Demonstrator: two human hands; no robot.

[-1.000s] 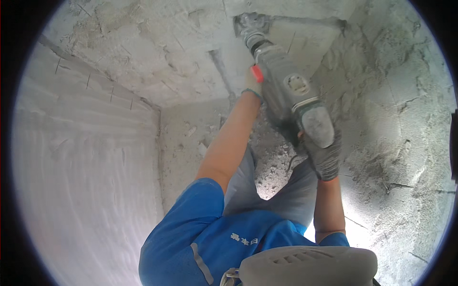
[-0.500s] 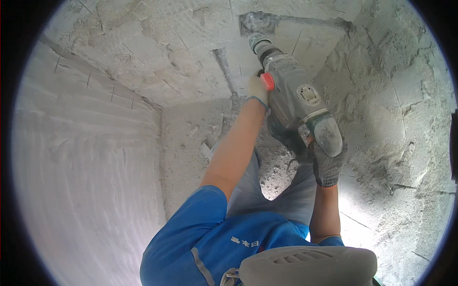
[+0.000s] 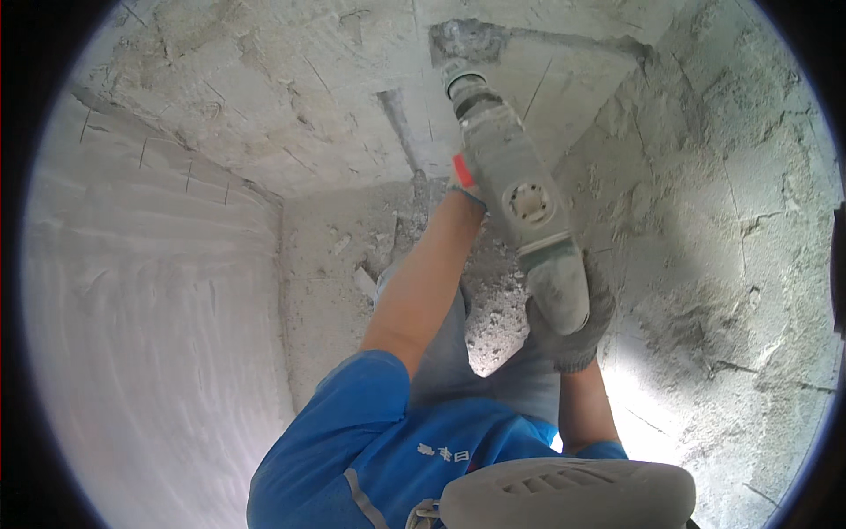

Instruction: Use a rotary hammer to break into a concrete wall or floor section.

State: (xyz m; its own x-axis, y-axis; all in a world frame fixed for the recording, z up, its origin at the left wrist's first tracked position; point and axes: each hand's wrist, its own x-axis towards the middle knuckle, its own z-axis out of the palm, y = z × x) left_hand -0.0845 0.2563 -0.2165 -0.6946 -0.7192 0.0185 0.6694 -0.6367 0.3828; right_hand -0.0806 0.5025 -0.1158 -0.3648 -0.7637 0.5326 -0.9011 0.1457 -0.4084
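Head view shows the right grip (image 3: 600, 319) wrapped around the rear of a grey power tool (image 3: 507, 163), which stretches forward and left from it toward a dark recess (image 3: 467, 40). Beside the tool's red part (image 3: 463, 170), the left grip (image 3: 472, 189) is mostly hidden; whether it is closed I cannot tell. Rubble (image 3: 498, 328) lies left of the right grip.

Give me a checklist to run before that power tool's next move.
1. Grey-gloved right hand on the long, dusty grey power tool's rounded rear: ok.
2. Pale-gloved left hand gripping: cannot tell; mostly hidden near the small red part.
3. Tool directed toward the rough, dark grey recess in the pale wall: ok.
4. Tip contact: cannot tell.
5. Grey floor free of debris: not ok; pale crumbled rubble lies there.
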